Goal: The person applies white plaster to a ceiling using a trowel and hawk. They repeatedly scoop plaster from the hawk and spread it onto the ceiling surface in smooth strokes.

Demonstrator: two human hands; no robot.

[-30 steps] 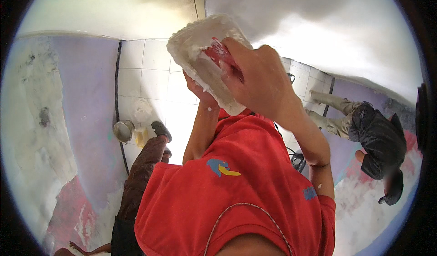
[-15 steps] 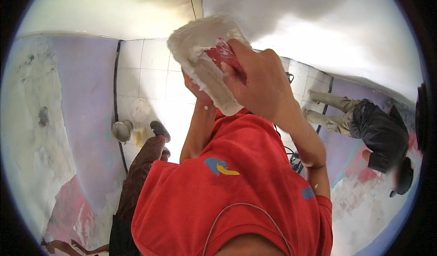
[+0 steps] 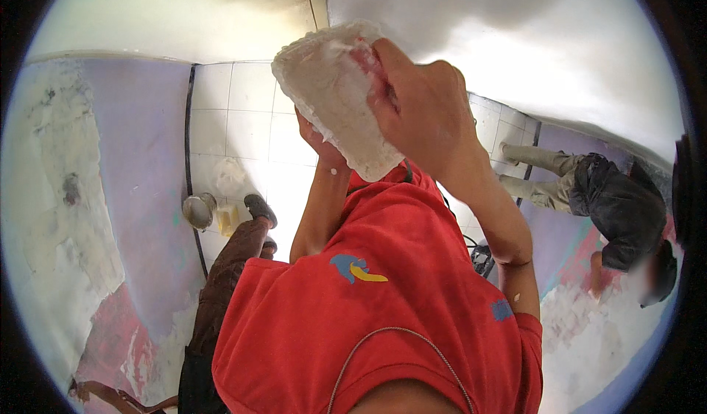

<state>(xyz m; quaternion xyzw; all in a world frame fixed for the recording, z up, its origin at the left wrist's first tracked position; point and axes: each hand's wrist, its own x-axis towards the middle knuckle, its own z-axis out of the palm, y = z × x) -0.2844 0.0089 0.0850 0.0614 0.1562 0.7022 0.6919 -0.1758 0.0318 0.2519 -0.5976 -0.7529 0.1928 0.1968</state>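
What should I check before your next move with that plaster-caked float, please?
1. Right hand grips the plaster-caked float: ok, fingers wrapped over its edge.
2. Left hand supports it: cannot tell, mostly hidden behind the float.
3. Float carries plaster: ok, caked white all over.
4. Co-worker apart from the raised arms: ok, bent over at the right.
5. Shoe apart from the metal bowl: ok, bowl lies beside it on the tiled floor.
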